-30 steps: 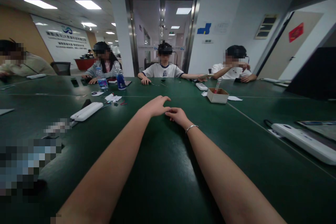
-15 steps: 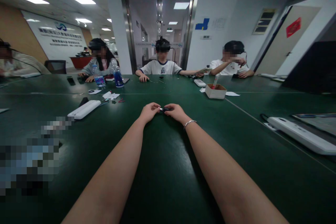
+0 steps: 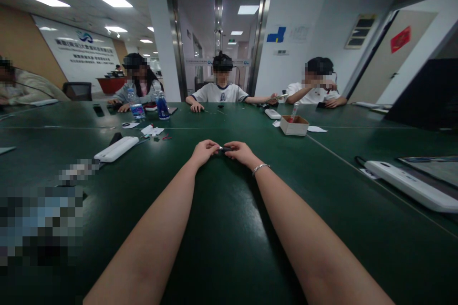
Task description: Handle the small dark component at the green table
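Note:
Both my arms stretch forward over the dark green table (image 3: 222,228). My left hand (image 3: 203,151) and my right hand (image 3: 240,152) meet at the table's middle, fingers curled. Between their fingertips they pinch a small dark object with a shiny end (image 3: 223,148), too small to name. A thin silver bracelet (image 3: 260,167) circles my right wrist.
A white power strip (image 3: 116,148) lies to the left, another white strip (image 3: 408,185) to the right. A small cardboard box (image 3: 294,125) stands ahead on the right. Bottles (image 3: 162,107) and paper scraps (image 3: 152,130) lie ahead on the left. Several people sit at the far side.
One second ago my left hand was open with fingers stretched beside my right hand. Both hands have since closed together on the small object. The view shifted slightly.

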The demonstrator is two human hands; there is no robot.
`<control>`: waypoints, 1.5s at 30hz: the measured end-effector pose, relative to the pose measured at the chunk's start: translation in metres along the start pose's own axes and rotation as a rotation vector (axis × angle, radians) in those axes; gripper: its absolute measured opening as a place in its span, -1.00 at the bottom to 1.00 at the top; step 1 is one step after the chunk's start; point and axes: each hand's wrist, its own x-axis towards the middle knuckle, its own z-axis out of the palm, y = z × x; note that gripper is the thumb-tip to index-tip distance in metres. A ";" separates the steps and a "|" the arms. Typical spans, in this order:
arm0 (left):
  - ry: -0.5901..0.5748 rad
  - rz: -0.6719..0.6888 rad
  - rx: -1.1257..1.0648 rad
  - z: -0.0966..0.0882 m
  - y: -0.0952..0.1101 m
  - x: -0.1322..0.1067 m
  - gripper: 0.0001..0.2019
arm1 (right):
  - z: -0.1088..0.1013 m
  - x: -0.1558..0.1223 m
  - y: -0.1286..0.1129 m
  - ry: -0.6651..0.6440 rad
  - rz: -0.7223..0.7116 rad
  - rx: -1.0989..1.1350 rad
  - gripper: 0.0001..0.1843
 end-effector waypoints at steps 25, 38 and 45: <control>0.055 -0.034 0.012 0.001 0.002 0.001 -0.75 | -0.005 -0.003 -0.002 -0.013 0.100 0.483 -0.76; 0.065 -0.017 0.062 0.001 -0.001 0.001 -0.70 | -0.005 -0.002 -0.002 -0.025 0.118 0.464 -0.77; 0.064 -0.028 -0.027 0.002 0.003 0.000 -0.76 | -0.005 -0.002 -0.002 -0.025 0.131 0.469 -0.79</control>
